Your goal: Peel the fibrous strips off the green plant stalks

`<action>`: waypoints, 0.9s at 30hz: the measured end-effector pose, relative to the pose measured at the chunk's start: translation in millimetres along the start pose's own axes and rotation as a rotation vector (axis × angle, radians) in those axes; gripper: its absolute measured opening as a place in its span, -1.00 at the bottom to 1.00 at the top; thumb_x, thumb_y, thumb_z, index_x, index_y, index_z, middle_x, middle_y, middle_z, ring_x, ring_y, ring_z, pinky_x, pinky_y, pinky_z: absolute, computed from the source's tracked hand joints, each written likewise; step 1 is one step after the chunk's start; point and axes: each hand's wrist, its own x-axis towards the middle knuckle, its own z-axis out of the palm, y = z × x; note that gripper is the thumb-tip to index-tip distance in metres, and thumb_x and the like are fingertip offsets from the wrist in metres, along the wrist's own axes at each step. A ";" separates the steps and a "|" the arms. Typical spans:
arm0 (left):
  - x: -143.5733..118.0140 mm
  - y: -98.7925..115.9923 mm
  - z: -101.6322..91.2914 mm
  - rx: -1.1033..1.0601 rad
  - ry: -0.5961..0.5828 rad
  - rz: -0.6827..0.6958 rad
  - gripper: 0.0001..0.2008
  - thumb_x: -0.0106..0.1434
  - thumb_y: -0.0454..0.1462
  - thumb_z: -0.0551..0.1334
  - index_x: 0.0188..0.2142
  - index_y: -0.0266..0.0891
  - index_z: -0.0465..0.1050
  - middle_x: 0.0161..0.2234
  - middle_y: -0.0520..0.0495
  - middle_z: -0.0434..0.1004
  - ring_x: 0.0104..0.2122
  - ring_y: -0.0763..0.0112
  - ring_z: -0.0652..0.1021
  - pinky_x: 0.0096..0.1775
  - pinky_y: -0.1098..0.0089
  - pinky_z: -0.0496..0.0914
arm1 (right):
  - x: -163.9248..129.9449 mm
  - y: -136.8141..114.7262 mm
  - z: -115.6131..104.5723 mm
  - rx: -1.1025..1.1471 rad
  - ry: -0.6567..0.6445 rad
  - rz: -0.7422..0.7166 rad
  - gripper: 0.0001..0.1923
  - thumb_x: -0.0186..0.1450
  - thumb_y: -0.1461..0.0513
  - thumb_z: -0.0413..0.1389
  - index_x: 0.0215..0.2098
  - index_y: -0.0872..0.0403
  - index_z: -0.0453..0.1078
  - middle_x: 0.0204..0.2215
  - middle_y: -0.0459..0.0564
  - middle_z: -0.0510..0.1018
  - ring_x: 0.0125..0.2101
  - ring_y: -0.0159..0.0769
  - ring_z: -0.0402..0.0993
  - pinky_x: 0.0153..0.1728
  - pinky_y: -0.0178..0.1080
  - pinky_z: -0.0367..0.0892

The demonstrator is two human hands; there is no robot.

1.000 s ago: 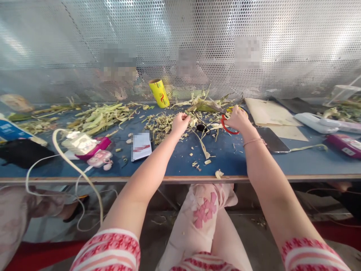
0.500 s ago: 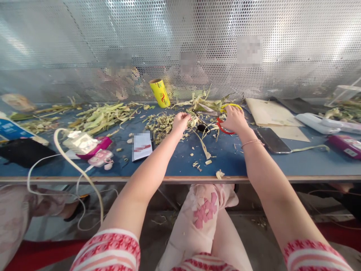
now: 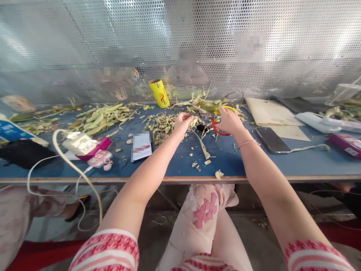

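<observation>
R hand (image 3: 229,121) hides scissors (image 3: 217,130) grip; L hand (image 3: 182,122) pinch unclear.

The right hand (image 3: 229,120) covers most of the scissors (image 3: 218,122): only parts of the red and yellow handle loops show, and the blades are lost among the pale husk scraps (image 3: 203,103), so whether they stand open or closed cannot be told. What the left hand (image 3: 182,123) pinches is too small to make out. Three patches behind the perforated screen (image 3: 296,45) are blurred, as is the label of the white card (image 3: 141,145). The counter (image 3: 282,163) runs off both sides of the picture. The blue box (image 3: 11,131) at the left and the purple box (image 3: 348,145) at the right are cut by the edges.
</observation>
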 end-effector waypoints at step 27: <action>-12.6 8.2 10.6 -0.033 0.038 0.017 -0.82 0.22 -0.39 0.26 -0.41 -0.24 0.24 -0.56 0.16 0.40 -0.73 0.70 0.26 -0.60 0.51 0.14 | -4.0 -21.3 -10.0 -0.048 -0.121 0.113 -0.34 0.22 -0.17 0.03 0.03 0.14 0.32 -0.11 0.27 0.56 -0.11 0.06 0.51 -0.15 -0.05 0.38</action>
